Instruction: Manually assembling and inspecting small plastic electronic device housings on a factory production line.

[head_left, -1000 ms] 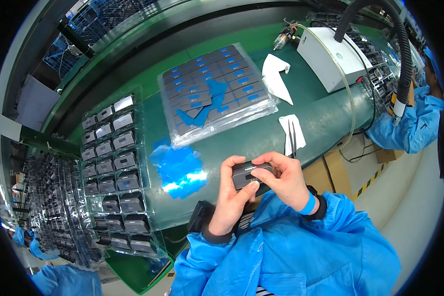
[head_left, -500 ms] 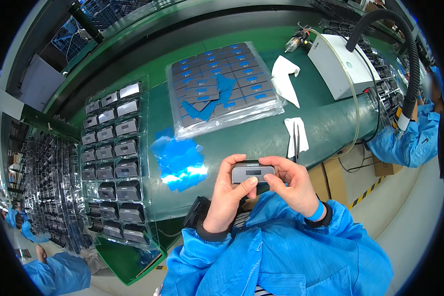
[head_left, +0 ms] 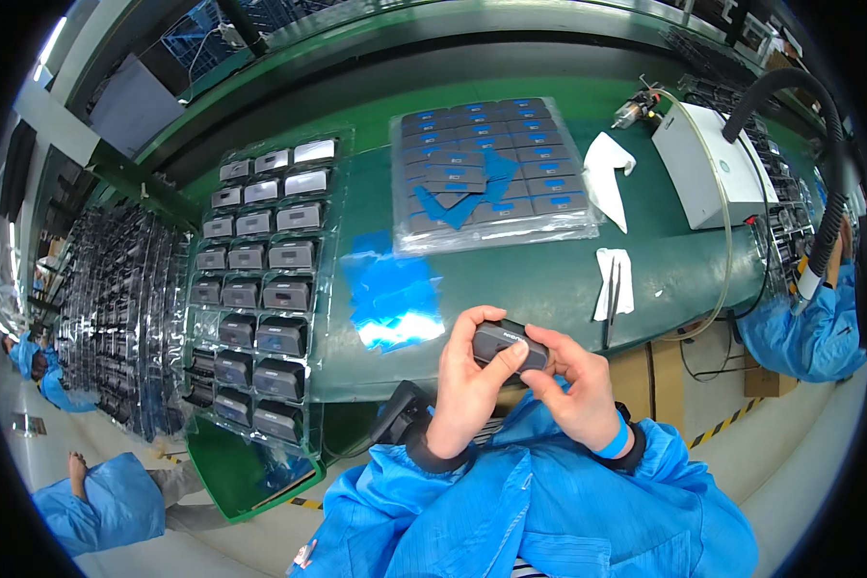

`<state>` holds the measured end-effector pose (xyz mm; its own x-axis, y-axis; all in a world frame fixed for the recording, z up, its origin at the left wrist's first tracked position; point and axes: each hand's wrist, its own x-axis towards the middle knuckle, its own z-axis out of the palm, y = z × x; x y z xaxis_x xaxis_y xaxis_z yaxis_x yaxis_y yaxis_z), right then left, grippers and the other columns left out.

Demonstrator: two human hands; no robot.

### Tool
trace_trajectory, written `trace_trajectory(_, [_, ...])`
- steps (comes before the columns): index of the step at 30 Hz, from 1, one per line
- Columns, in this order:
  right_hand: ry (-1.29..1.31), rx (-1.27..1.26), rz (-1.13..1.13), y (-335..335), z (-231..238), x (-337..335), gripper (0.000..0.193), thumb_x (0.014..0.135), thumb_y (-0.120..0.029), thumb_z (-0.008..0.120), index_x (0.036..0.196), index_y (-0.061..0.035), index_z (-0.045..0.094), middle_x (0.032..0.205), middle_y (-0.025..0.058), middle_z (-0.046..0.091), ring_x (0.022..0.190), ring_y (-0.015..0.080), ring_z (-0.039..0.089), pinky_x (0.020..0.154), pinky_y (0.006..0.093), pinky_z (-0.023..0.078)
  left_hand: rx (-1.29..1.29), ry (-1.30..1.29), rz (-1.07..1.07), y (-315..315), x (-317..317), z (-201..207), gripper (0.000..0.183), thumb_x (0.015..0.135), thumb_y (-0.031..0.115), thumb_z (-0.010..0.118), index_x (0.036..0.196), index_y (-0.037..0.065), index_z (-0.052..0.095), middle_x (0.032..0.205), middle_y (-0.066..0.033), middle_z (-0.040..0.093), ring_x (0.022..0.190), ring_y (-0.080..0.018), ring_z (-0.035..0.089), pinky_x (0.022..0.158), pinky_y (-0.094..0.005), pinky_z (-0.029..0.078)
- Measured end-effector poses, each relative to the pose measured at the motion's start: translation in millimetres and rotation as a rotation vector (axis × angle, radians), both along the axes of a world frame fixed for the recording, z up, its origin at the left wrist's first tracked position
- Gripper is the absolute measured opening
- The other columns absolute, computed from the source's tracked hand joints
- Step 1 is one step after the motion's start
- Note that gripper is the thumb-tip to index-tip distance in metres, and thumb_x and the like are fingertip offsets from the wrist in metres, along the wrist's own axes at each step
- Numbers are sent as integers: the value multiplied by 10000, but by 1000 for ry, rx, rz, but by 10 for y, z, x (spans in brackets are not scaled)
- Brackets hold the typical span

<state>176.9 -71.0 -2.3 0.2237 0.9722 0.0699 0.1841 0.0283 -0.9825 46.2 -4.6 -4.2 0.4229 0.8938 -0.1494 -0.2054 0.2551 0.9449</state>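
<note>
Just over the bench's front edge, both hands hold a small dark grey box-shaped device point(head_left: 507, 339) with rounded ends. My left hand point(head_left: 474, 385) grips its left end, thumb pressed on the front face. My right hand point(head_left: 576, 390) has its fingers around the right end, thumb at the lower edge. The device is tilted, its right end lower, and my fingers cover part of it. Left of my hands lie loose blue film pieces point(head_left: 385, 294), partly shiny. Tweezers point(head_left: 612, 299) rest on a folded white cloth point(head_left: 627, 279) to the right.
A clear tray point(head_left: 331, 226) of similar devices stands left, near stacked trays point(head_left: 125, 318) and a green bin point(head_left: 223, 493). Grey panels point(head_left: 541, 154) with blue marks lie behind. A white box point(head_left: 708, 159), black hose point(head_left: 834, 125) and co-worker's blue sleeve point(head_left: 819, 328) are at right.
The device has turned from level and facing me to tilted, right end down. Both hands still hold it. The view has shifted, so the bench things appear further right.
</note>
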Motion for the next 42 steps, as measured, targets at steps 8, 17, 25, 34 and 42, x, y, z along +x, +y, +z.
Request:
trace_trajectory(8, [271,-71,51,-12,49,19,342,862,9,579,1198,45,529,720,43,597,629,88,585,576,231,478,-192,-197,-121,82,-165,23,352,982,231,428,1249,8,486,860,-48,582,613,-100,484,569,-230,415])
trace_trajectory(17, [286,-51,27,-1,102,18,346,863,7,579,1203,46,527,730,41,600,636,91,586,594,229,477,-145,-235,-150,115,-188,35,425,1006,299,362,1293,0,455,900,-58,584,669,-117,520,616,-245,447])
trace_trajectory(25, [226,-30,-54,1,14,21,238,904,-101,553,1106,11,608,715,27,606,592,68,550,541,215,443,-125,-85,-104,-6,-215,89,405,993,273,401,1304,18,446,849,-43,590,670,-101,523,640,-230,424])
trace_trajectory(34, [353,-102,114,165,68,-211,219,872,-61,593,1084,-6,616,754,28,623,594,49,518,528,204,429,67,24,114,-205,-488,134,300,977,190,422,1182,18,557,775,-13,606,635,-46,525,561,-180,345])
trace_trajectory(42, [134,-16,364,163,8,-414,368,828,29,591,1192,-9,553,826,45,619,703,78,565,635,221,461,47,10,241,-372,-787,139,324,944,135,483,1249,27,497,905,-58,599,704,-98,543,635,-222,447])
